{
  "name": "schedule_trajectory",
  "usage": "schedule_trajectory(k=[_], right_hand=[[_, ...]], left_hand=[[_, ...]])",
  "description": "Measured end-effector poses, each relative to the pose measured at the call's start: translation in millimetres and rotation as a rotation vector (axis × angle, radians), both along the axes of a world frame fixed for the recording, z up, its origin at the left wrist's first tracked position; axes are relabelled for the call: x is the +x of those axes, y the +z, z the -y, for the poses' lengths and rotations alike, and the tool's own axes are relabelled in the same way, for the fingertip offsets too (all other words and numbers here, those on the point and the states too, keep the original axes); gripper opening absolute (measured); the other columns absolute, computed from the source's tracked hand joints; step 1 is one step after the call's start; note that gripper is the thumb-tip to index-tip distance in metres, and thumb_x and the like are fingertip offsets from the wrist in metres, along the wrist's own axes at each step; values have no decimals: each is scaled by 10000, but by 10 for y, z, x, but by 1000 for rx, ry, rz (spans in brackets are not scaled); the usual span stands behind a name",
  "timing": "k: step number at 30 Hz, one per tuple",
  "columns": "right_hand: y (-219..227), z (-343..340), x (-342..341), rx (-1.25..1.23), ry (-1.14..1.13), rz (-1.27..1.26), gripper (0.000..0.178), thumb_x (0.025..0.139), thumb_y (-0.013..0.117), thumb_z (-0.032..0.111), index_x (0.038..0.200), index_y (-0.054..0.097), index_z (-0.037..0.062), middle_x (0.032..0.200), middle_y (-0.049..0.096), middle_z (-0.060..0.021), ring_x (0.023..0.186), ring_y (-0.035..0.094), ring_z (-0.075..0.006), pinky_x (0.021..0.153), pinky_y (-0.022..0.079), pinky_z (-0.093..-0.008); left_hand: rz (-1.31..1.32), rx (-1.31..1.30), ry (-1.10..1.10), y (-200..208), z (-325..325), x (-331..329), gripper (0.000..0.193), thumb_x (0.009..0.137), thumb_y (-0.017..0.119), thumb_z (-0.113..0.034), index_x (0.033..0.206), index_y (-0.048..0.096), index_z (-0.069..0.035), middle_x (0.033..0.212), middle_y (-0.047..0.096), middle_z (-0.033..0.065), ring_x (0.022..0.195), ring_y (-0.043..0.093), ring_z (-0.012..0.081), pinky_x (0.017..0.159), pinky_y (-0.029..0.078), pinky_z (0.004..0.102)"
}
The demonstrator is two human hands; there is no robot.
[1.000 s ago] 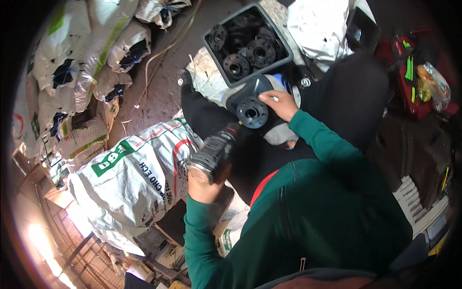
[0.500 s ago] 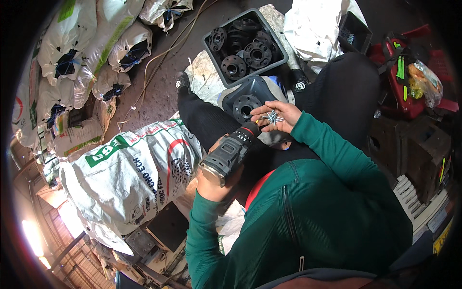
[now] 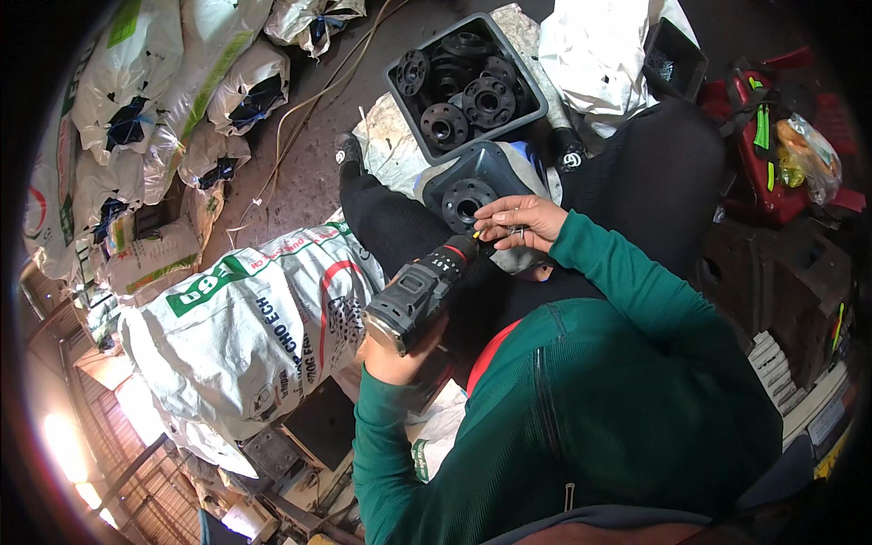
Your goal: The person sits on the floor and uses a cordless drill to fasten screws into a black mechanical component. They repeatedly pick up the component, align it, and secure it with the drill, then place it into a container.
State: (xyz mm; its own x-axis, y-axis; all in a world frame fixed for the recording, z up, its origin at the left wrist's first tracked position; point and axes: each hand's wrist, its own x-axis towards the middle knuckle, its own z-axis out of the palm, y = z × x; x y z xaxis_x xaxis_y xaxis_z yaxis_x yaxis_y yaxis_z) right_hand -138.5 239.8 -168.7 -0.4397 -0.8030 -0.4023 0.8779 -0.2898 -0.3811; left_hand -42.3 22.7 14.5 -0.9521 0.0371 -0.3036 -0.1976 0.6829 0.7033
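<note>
Dark floor (image 3: 304,136), ahead of the left hand (image 3: 392,358); grey crate (image 3: 495,133), ahead of the right hand (image 3: 525,224). Drill (image 3: 413,298), clamped in the left hand: probably heavy, stiff; best gripped beneath. Black flanged disc (image 3: 457,198), just past the right hand: seemingly rigid; edge offers hold. Right fingers curl near the drill; their grip cannot be told.

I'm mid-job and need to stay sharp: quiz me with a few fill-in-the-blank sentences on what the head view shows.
1. The cordless drill is held in the ____ hand.
2. The other hand is near a dark round flange, and its sleeve is coloured ____.
3. More dark flanges lie in a plastic bin whose colour is ____.
4. In the picture, the smaller black box is to the ____ of that bin.

Missing words: left; green; grey; right.
</note>
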Motion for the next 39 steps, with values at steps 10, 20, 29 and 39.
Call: schedule_trajectory(k=[10,20,29,39], right_hand=[[54,-6,-5,-34,32,35,371,973,500,234,1257,539,0,1181,618,-132,1021,630,-180,844,547,-311],[-2,42,53,27,15,113,288,882,636,78,1143,582,-31,1022,648,-133,887,672,-172,742,599,-253],[49,1,52,96,386,57,290,886,642,117,1116,592,-53,993,657,-129,812,675,-136,669,600,-211],[-93,83,141,204,103,144,407,958,535,335,1131,595,-28,1025,664,-114,839,663,-138,683,582,-251]], left_hand=[[87,43,-75,-27,4,14,525,744,733,-86,1222,535,4,1157,619,138,1031,627,248,896,487,347],[57,-32,4,49,88,157,282,743,739,-73,1012,666,-34,942,682,78,831,659,190,739,528,345],[94,-44,-218,89,136,143,496,739,725,-86,1205,569,-25,1116,630,116,1016,627,236,887,494,348],[20,-104,-225,-3,218,132,526,719,731,-70,1212,556,-15,1128,626,137,1017,628,276,900,486,362]])
